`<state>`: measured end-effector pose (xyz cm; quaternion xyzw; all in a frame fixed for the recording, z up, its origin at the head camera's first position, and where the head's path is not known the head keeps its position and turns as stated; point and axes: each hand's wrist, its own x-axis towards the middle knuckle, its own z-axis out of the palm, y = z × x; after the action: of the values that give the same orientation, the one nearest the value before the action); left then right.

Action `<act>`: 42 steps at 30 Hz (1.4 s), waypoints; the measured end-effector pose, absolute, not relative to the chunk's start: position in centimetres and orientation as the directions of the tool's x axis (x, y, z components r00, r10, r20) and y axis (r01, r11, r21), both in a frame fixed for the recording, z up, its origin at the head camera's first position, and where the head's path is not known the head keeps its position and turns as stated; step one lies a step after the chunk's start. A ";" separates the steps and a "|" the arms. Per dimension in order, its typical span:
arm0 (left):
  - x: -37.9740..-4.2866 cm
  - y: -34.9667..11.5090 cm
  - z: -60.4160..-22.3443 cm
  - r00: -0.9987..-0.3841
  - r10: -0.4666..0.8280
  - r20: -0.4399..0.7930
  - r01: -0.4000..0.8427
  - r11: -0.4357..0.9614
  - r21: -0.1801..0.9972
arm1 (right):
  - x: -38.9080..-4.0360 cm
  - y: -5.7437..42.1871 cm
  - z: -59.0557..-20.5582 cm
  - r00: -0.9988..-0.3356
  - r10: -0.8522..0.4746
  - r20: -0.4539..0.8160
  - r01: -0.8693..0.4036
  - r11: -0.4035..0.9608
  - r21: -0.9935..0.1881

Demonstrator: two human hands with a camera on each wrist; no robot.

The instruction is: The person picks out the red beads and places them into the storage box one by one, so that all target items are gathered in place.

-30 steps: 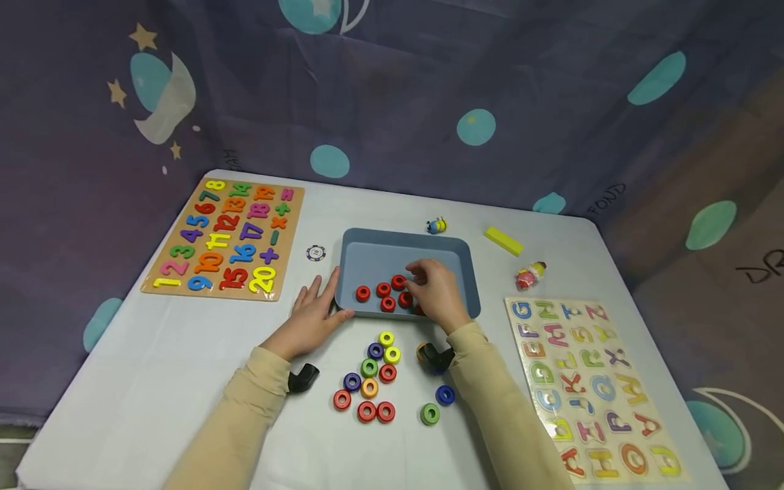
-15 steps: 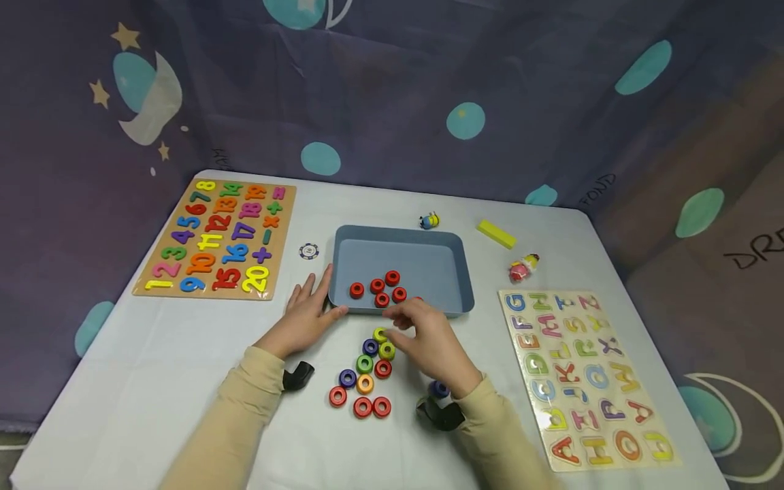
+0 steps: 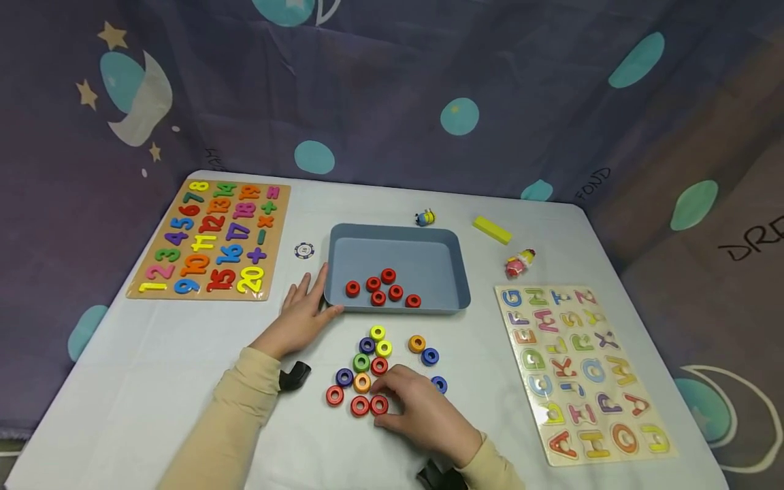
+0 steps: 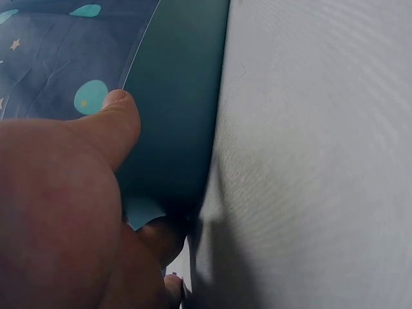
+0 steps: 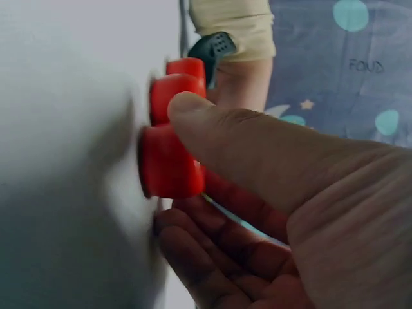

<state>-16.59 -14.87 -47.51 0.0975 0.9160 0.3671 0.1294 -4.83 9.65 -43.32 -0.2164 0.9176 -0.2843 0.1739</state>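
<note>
Back from the tray's near edge, the right hand (image 3: 427,412) has come toward the near side of the surface (image 3: 147,374), thumb and fingers now curled round a red ring (image 3: 380,405) at the near end of the loose cluster. Its knuckles hide part of a blue ring (image 3: 439,383), and the black wristpiece (image 3: 436,476) is cut off below. From the right wrist, the farther fingertips are hard to make out. Fingers extended, the left hand (image 3: 298,321) rests against the tray's near left corner; its own wrist view conceals most of them. White cloth stretches between the right hand and the letter board (image 3: 591,390) by the surface's right edge. Inside the tray (image 3: 395,233), six red rings (image 3: 378,298) lie toward the near wall.
</note>
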 end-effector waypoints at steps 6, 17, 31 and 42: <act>-16.6 -15.1 -47.6 -0.950 0.265 -0.163 0.079 0.712 0.698 | -4.6 9.5 -43.6 -0.846 -0.496 -0.194 -0.308 0.754 -0.580; -16.6 -15.5 -47.2 -0.952 0.267 -0.148 0.089 0.708 0.701 | -6.0 11.0 -42.7 -0.877 -0.477 -0.066 -0.318 0.677 -0.664; -16.5 -15.2 -47.1 -0.947 0.275 -0.167 0.080 0.705 0.704 | -17.0 13.9 -41.6 -0.986 -0.160 0.038 -0.148 0.767 -0.624; -16.5 -14.9 -47.4 -0.948 0.280 -0.154 0.091 0.700 0.708 | -19.5 13.4 -43.0 -0.995 -0.101 -0.014 -0.073 0.803 -0.592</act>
<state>-16.48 -14.88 -47.45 0.1016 0.9133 0.3737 0.1260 -19.47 13.43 -43.00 -0.0457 0.9491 -0.3108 0.0222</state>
